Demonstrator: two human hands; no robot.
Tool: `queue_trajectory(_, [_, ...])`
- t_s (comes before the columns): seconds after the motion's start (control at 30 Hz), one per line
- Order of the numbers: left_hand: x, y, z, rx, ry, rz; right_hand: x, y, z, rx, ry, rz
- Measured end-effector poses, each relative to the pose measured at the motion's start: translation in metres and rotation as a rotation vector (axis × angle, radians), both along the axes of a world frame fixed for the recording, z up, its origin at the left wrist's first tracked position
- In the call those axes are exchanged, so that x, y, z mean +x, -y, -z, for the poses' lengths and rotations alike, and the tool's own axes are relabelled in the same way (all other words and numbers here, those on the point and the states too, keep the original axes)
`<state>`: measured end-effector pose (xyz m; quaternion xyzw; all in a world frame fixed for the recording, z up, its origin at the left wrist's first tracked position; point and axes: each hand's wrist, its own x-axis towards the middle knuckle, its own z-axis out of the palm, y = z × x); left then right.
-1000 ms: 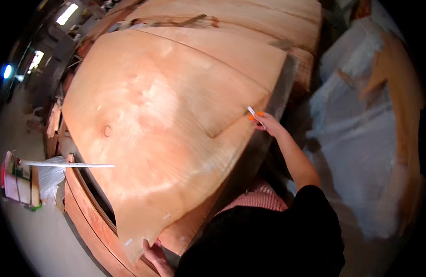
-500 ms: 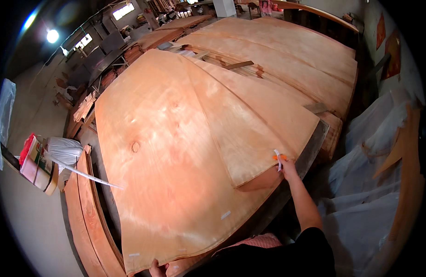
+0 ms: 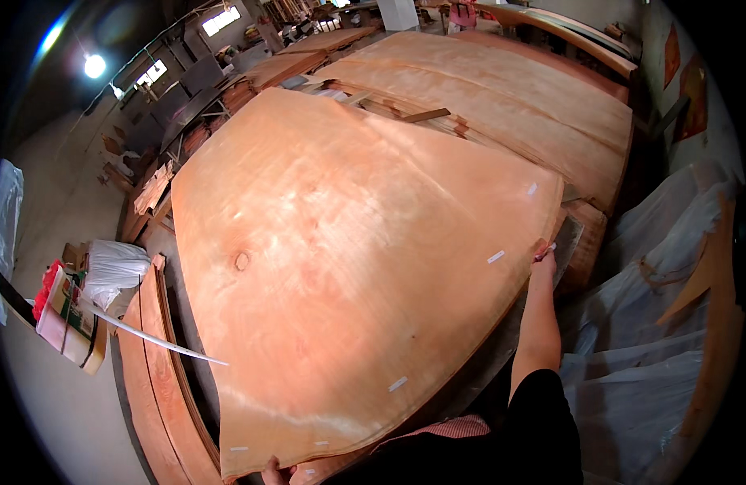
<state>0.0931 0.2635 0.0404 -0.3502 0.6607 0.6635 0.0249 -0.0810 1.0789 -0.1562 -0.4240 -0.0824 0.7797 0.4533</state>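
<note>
A large thin sheet of orange-brown wood veneer (image 3: 349, 267) with one dark knot and a few white tape patches lies spread over a low stack in front of me. My right hand (image 3: 541, 260), arm stretched out, grips the sheet's right edge near its far corner; a small red-orange thing shows at the fingers. Only the fingers of my left hand (image 3: 272, 470) show at the picture's lower edge, closed on the sheet's near left corner.
More veneer stacks (image 3: 502, 89) stretch away behind the sheet. White plastic-wrapped bundles (image 3: 656, 323) crowd the right side. Curved wooden boards (image 3: 155, 388) lie at the lower left, with a white sack (image 3: 114, 263), cartons (image 3: 62, 315) and a thin white strip (image 3: 147, 339) beside them.
The sheet has spread flat and now covers the overlapping piece seen before. My right hand has slid farther out along the right edge, and the view has tilted up.
</note>
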Motion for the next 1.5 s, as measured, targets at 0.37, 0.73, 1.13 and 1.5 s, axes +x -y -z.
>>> queue_trajectory(0.37, [-0.003, 0.042, -0.014, 0.099, -0.068, -0.017, 0.084, 0.064, -0.040, 0.188, 0.007, -0.117])
queue_trajectory(0.73, [-0.115, 0.072, -0.091, 0.689, -0.441, -0.184, 0.171, 0.117, -0.006, 0.085, 0.283, -0.189])
queue_trajectory(1.13, [-0.285, 0.158, -0.072, 0.786, -0.502, -0.297, 0.178, 0.134, -0.016, 0.194, 0.289, -0.302])
queue_trajectory(1.5, [-0.439, 0.176, -0.044, 0.298, -0.816, -0.189, 0.176, 0.141, -0.025, 0.218, 0.428, -0.342])
